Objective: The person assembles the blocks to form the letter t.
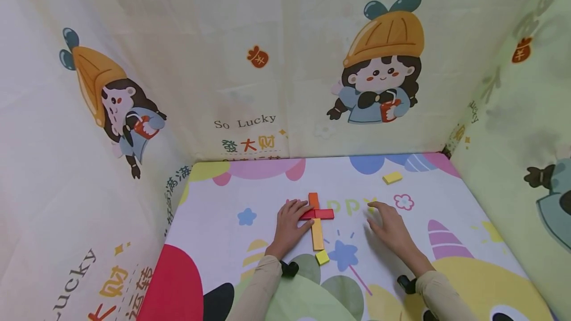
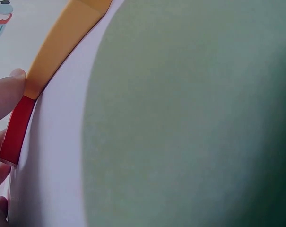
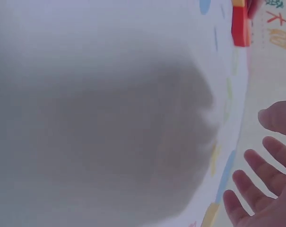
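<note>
Several toy blocks lie in a cross on the printed mat. An orange block (image 1: 314,200) is at the top, a left red block (image 1: 307,215) and a right red block (image 1: 325,214) form the arms, and a light-orange block (image 1: 317,235) is the stem. My left hand (image 1: 286,228) holds the left red block between thumb and fingers; its thumb also touches the light-orange block's upper end. Just below the stem sits a small yellow block (image 1: 322,257). Over the mat to the right hovers my right hand (image 1: 393,228), fingers apart and holding nothing.
Toward the mat's (image 1: 263,187) back right lies a flat yellow block (image 1: 392,178). Printed cloth walls (image 1: 308,63) rise along the back and both sides. Each wrist wears a black camera strap.
</note>
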The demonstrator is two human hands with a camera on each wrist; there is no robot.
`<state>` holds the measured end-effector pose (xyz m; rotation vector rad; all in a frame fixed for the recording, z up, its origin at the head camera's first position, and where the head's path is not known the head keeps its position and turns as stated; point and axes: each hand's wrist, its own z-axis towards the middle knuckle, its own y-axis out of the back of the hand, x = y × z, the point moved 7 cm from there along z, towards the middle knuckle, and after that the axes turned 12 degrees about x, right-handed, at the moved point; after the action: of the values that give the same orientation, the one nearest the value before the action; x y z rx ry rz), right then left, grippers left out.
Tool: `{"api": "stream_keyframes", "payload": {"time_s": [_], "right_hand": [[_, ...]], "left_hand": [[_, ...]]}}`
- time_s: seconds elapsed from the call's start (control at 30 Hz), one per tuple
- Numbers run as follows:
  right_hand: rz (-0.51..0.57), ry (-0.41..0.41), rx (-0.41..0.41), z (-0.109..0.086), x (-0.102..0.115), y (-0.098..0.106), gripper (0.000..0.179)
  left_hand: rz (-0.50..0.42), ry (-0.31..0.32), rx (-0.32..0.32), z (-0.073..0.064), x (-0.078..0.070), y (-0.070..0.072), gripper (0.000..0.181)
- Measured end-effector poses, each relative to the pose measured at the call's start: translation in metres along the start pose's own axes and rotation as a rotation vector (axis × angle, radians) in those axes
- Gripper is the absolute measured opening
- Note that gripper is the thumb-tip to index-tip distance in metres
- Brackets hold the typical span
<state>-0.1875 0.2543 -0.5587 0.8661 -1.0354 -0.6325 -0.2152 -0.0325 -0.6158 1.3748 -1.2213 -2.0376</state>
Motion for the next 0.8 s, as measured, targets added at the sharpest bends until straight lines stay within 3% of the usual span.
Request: {"api": "stream_keyframes", "payload": {"time_s": [0.13,0.5,0.8], "right_hand": [[-0.035,0.013,0.001,0.010,-0.009,0.004,0.046],[-0.093,-0.043,0.068,0.037,-0.034,0.015,0.041],[-0.127,-0.140,0.113,0.053,-0.058,0.030,0.040]], "left_hand": [[-0.018,0.011,0.009,0.000,0.001,-0.001,0.048],[-0.024,-0.003,0.001,0.000,0.001,-0.001,0.048],[-0.020,-0.019,-0.017,0.000,0.000,0.000,0.048]]}}
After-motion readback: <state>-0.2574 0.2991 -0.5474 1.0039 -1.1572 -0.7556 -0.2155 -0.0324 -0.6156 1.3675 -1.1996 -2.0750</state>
